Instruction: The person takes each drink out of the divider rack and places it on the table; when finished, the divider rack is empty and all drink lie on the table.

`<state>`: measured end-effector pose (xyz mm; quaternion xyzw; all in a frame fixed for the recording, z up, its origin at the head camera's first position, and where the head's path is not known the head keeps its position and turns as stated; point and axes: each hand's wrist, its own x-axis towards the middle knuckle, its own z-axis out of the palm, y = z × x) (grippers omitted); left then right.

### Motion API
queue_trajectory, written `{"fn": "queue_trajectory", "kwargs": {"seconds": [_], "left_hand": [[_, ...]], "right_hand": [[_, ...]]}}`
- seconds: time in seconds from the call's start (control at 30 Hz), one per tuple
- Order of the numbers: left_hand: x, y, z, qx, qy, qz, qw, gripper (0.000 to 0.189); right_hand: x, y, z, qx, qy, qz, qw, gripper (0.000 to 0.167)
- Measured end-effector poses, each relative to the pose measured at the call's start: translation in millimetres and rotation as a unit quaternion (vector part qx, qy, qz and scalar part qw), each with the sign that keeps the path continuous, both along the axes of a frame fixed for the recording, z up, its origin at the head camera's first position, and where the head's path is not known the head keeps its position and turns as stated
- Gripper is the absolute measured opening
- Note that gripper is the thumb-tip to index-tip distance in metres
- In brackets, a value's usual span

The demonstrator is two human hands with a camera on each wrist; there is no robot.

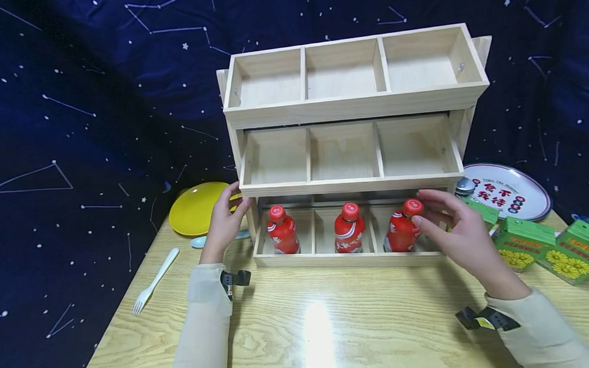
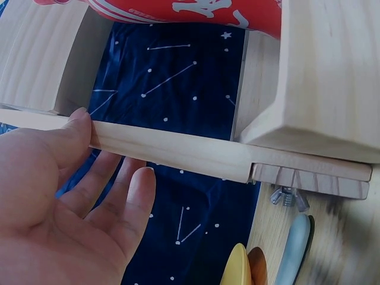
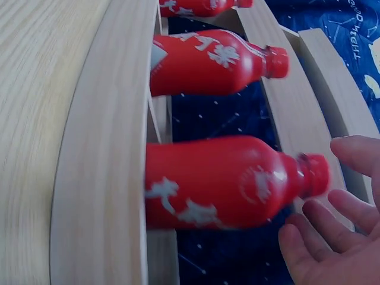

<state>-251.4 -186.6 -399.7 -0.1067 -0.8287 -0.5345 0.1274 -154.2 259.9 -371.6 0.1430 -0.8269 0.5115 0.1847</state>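
Note:
A three-tier wooden rack (image 1: 350, 112) stands on the table, each tier split into three compartments. Three red bottles (image 1: 349, 233) stand upright in the bottom tier, one per compartment. My left hand (image 1: 225, 221) holds the rack's left side post (image 2: 172, 148), thumb on one face and fingers behind it. Beside the rightmost bottle (image 1: 401, 235) is my right hand (image 1: 464, 235), its thumb and fingers spread around the cap level. In the right wrist view a gap shows between these fingers (image 3: 341, 219) and the bottle's red cap (image 3: 314, 175).
Left of the rack lie a yellow plate (image 1: 198, 209), a light blue utensil (image 1: 197, 242) and a white fork (image 1: 155, 281). To its right are green drink cartons (image 1: 525, 241) and a white oval plate (image 1: 509, 190). A dark blue starry cloth (image 1: 102, 131) hangs behind.

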Motion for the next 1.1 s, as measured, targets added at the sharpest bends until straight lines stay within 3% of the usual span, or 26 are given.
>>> {"fn": "queue_trajectory", "kwargs": {"seconds": [0.23,0.47,0.57,1.1], "left_hand": [[18.4,14.5,24.9,0.003,-0.018,-0.002,0.9998,0.049],[1.5,5.0,3.8,0.007,-0.021,0.003,0.9998,0.051],[0.0,2.9,-0.2,0.006,-0.021,0.006,0.9998,0.051],[0.2,0.4,0.2,-0.001,-0.013,0.009,0.9999,0.050]], "right_hand": [[-7.4,-11,-8.2,0.014,-0.013,-0.027,0.9995,0.048],[-8.8,-14,-15.9,0.025,-0.007,-0.053,0.9982,0.045],[-9.5,-16,-16.5,0.019,0.003,-0.062,0.9979,0.045],[6.2,-5,17.2,-0.038,0.086,-0.081,0.9922,0.050]]}}
